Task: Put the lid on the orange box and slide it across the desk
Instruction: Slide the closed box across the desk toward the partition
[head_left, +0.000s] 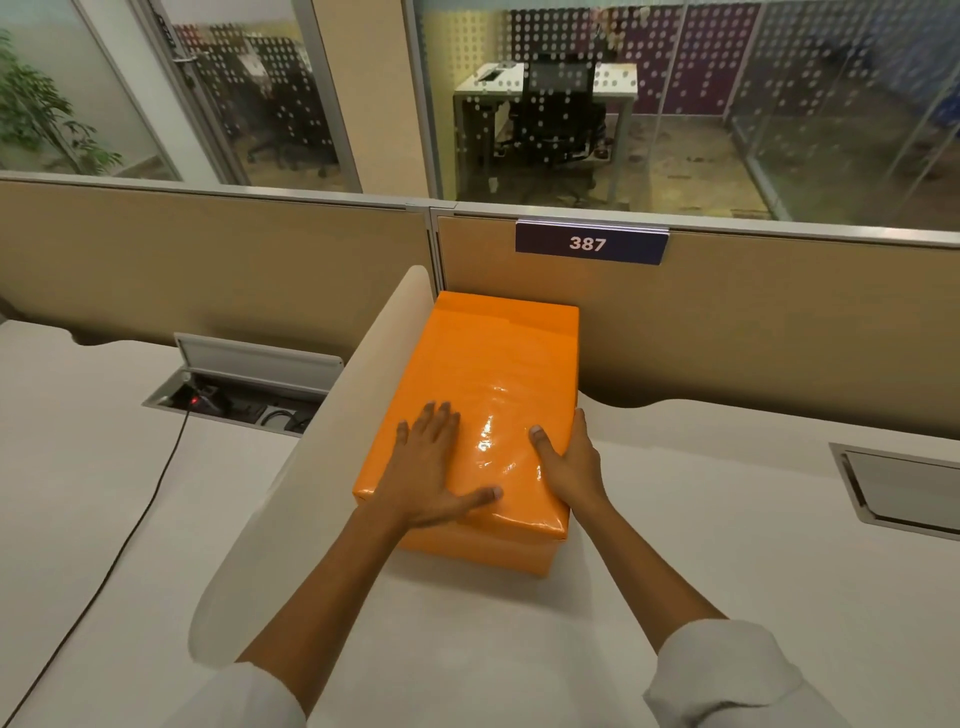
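Against the partition under the 387 sign (589, 243), the orange box (483, 551) sits on the desk (727, 519) with its lid (493, 374) already seated, contents hidden, left hand (428, 467) pressing flat with fingers spread, right hand (569, 462) loosely cupping the lid's edge, so probably only sliding remains.

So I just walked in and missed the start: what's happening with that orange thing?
A person has both hands on an orange box on a white desk. The lid is already on. The left hand lies flat on top; the right hand grips the right edge. The box's far end is close to the partition.
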